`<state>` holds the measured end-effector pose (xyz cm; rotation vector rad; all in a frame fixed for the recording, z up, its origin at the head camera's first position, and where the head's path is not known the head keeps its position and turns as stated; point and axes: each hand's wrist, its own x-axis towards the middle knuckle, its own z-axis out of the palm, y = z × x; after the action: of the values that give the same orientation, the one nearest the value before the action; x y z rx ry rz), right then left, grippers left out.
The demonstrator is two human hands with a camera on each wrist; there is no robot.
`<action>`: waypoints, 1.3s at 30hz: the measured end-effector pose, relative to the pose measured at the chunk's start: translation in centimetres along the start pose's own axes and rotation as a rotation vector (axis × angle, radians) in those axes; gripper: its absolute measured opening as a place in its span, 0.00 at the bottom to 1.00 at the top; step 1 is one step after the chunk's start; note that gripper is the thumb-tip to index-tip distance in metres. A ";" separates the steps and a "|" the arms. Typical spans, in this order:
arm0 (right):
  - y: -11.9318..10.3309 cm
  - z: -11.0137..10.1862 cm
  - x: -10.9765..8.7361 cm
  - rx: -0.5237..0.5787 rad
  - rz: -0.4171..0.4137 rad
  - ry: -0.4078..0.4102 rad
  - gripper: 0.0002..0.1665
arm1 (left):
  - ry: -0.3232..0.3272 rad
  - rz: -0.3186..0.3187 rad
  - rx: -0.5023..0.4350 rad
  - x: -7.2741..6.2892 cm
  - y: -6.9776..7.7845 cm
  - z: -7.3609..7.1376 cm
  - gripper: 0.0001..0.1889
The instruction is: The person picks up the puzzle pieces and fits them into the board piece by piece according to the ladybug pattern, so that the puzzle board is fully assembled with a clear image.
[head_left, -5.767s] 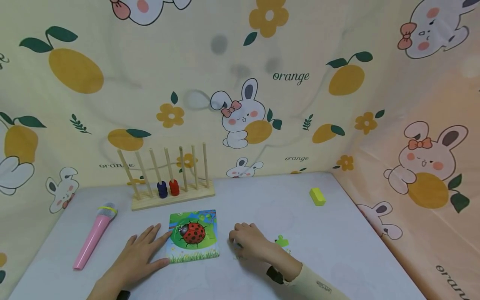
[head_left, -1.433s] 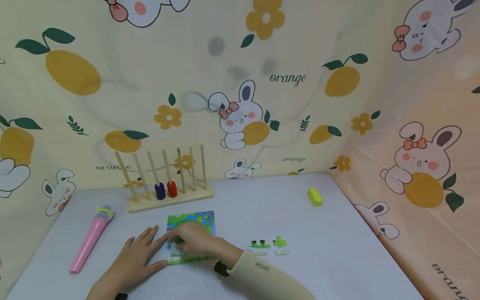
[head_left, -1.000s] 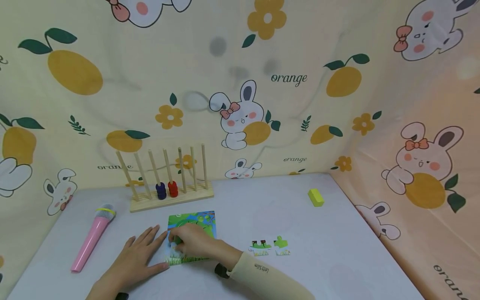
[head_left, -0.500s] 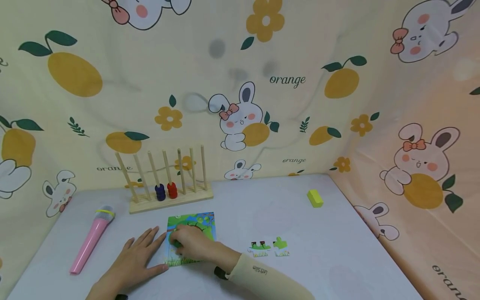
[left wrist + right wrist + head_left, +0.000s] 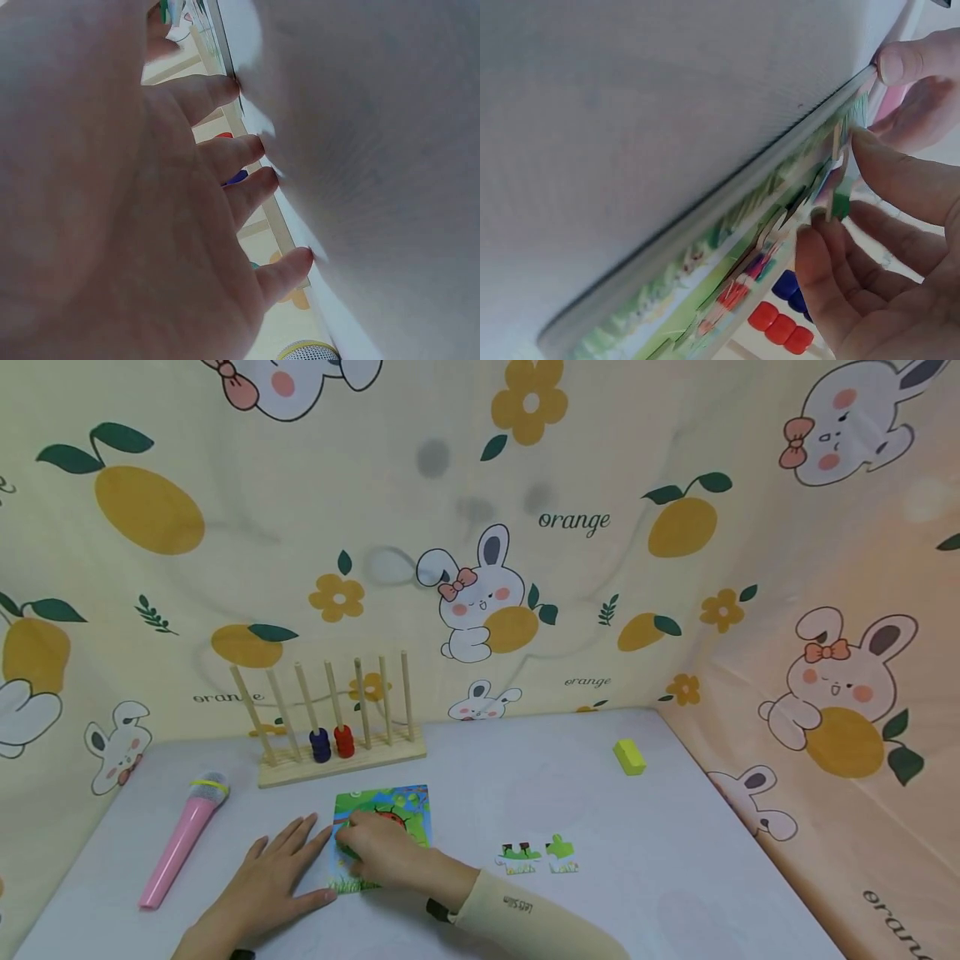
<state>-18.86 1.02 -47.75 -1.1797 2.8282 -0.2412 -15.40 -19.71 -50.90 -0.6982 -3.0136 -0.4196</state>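
Observation:
A square ladybug jigsaw puzzle (image 5: 382,797) lies on the table, mostly covered by my right hand (image 5: 390,852). That hand pinches a small puzzle piece (image 5: 841,196), with green on it, between thumb and fingertips, close over the left part of the puzzle. My left hand (image 5: 262,881) lies spread with straight fingers; its index fingertip and thumb are right at the puzzle's left edge. To the right are two loose puzzle pieces, one with dark tabs (image 5: 519,858) and one with a green knob (image 5: 561,853).
A wooden peg rack (image 5: 345,760) with blue and red beads stands behind the puzzle. A pink toy microphone (image 5: 183,839) lies left of my left hand. A yellow block (image 5: 629,757) sits at the back right. Patterned cloth hangs behind and along the right side.
From the table right of the puzzle, my right hand has moved left onto it, uncovering the dark-tabbed piece. Lately it shifts only slightly over the puzzle's left part. The left hand stays put.

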 end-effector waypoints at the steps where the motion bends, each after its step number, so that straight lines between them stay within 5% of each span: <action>1: 0.0 0.0 0.0 0.001 0.000 0.001 0.19 | 0.001 0.001 0.001 0.0 0.0 0.0 0.48; 16: -0.3 -0.1 0.1 0.026 0.028 -0.005 0.14 | -0.020 -0.012 0.002 -0.1 0.0 0.0 0.49; 29: -0.7 -0.4 0.4 0.033 0.143 -0.037 0.14 | -0.050 -0.036 -0.012 0.3 0.1 -0.1 0.51; 39: -0.9 -0.5 0.3 0.016 0.129 -0.054 0.15 | -0.062 -0.037 -0.016 0.2 0.1 -0.1 0.51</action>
<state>-18.47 0.28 -47.15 -0.9802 2.8354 -0.2210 -15.56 -19.61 -50.74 -0.6703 -3.0893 -0.4317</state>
